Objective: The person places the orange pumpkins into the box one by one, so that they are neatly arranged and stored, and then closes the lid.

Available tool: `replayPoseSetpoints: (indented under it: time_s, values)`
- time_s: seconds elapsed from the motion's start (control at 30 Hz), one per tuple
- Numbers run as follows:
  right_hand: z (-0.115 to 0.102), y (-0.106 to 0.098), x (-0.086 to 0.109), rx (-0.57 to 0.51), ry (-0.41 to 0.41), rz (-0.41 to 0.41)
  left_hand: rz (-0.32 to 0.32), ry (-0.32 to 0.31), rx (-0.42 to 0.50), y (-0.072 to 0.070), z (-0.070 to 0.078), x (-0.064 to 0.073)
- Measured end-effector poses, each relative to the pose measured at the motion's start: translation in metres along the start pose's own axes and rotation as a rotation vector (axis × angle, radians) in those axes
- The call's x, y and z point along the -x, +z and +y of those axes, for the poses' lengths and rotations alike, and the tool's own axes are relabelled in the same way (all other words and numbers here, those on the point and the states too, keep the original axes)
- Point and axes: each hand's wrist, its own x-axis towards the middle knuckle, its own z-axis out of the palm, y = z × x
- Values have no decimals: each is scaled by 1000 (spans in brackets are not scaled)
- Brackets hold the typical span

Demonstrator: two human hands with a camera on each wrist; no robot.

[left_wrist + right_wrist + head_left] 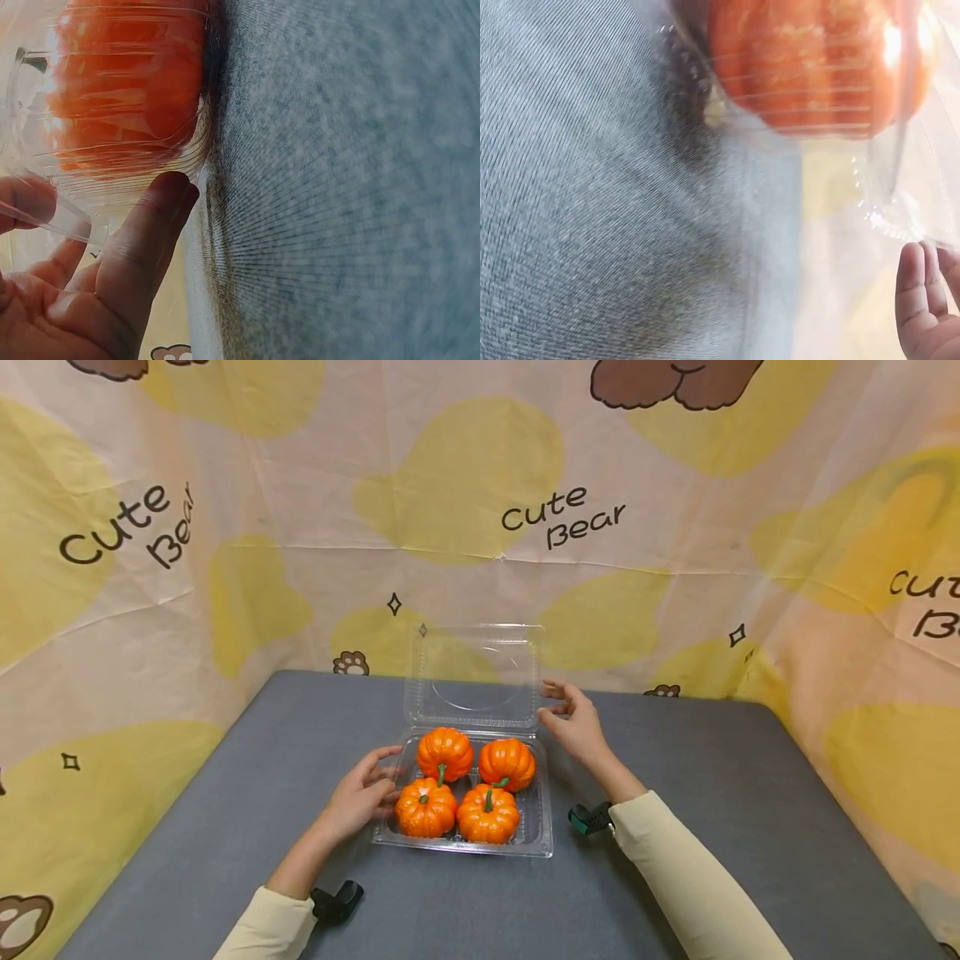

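A clear plastic clamshell container [536, 847] stands on the grey table, holding several orange pumpkins [488, 814] with green stems. Its lid [480, 693] is raised at the back. My left hand [360, 793] holds the container's left rim. In the left wrist view, the fingers [131, 251] press the ribbed outer wall below the rim, while the thumb lies above it. Beside the lid's right edge is my right hand [577, 722], with its fingers extended. In the right wrist view, its fingertips [912, 262] are at the lid's edge; whether they touch cannot be told.
The grey table [712, 835] extends around the container. Behind it and at both sides hangs a patterned cloth [465, 485] with yellow patches and lettering. Dark wrist devices [337, 902] are worn below both hands.
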Motion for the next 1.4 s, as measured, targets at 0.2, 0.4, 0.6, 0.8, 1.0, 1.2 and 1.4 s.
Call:
replayPoseSetpoints:
  time_s: [0.2,0.4,0.6,0.8,1.0,1.2,1.4]
  values:
    - [-10,-1,5,-5,25,-5,13,-2,12,0,0,0]
    - [-17,-1,10,31,27,-20,23,-3,34,0,2,1]
    - [-20,-2,17,4,16,-36,19,8,66,1,4,3]
    - [-47,-6,35,6,-3,-24,23,1,83,1,3,2]
    - [-24,-8,41,-35,-47,-13,30,7,117,1,3,4]
    - [-16,-10,51,-27,-62,-15,36,1,127,1,0,3]
    - [-14,-17,63,81,-62,-67,34,-25,151,0,1,1]
